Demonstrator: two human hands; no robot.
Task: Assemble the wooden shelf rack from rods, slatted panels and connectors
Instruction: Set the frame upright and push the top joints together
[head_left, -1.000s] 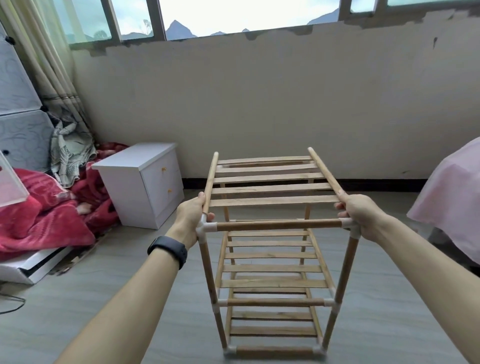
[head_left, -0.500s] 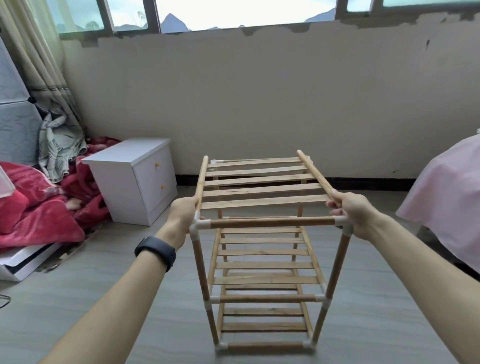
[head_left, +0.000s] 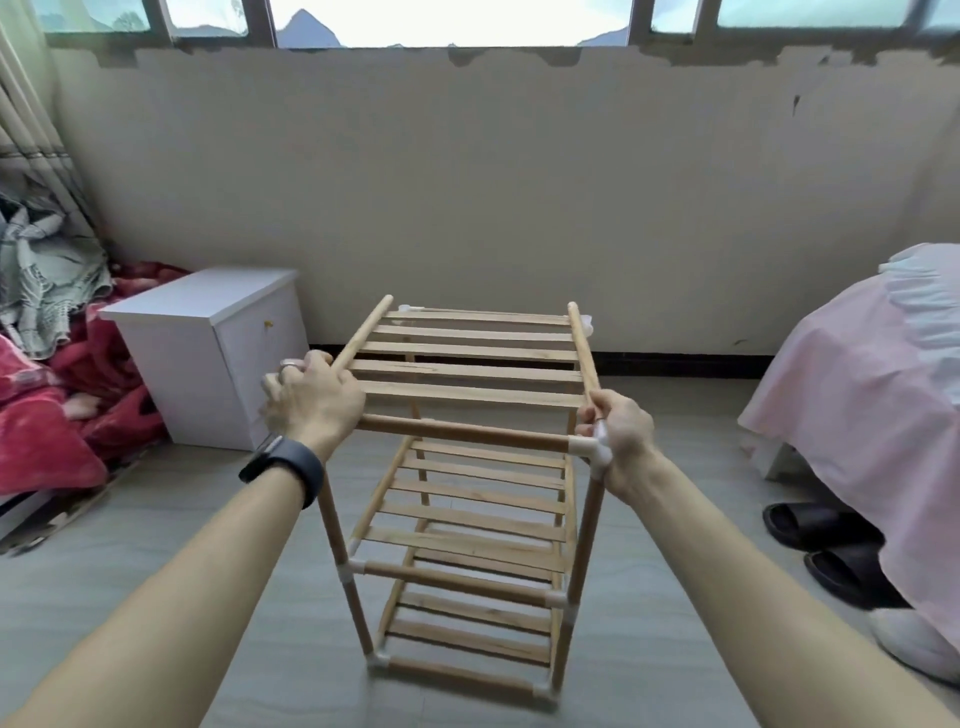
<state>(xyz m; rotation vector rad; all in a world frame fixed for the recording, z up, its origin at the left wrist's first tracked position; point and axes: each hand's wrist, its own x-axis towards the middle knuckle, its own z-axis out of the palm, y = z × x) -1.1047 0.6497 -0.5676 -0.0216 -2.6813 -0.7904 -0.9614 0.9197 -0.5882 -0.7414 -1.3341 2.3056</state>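
Bare plaster wall (head_left: 519, 208) and grey floor (head_left: 156, 571) ahead of me, pink-covered bed (head_left: 857, 389) on my right, red blanket (head_left: 41, 431) heaped on my left. So the rack (head_left: 478, 540) is upright right in front of me, three slatted tiers, roughly between the bed and a white nightstand (head_left: 208, 338). Can't tell if its feet actually touch the floor.

My left hand (head_left: 311, 400) has its grip curled tight over the near top-left corner, hiding the joint there. My right hand (head_left: 621, 441) has its grip closed around the near top-right corner, right on the white connector (head_left: 589, 448). Black slippers (head_left: 815, 527) sit beside the bed, and there's a black watch (head_left: 283, 467) on my left wrist.
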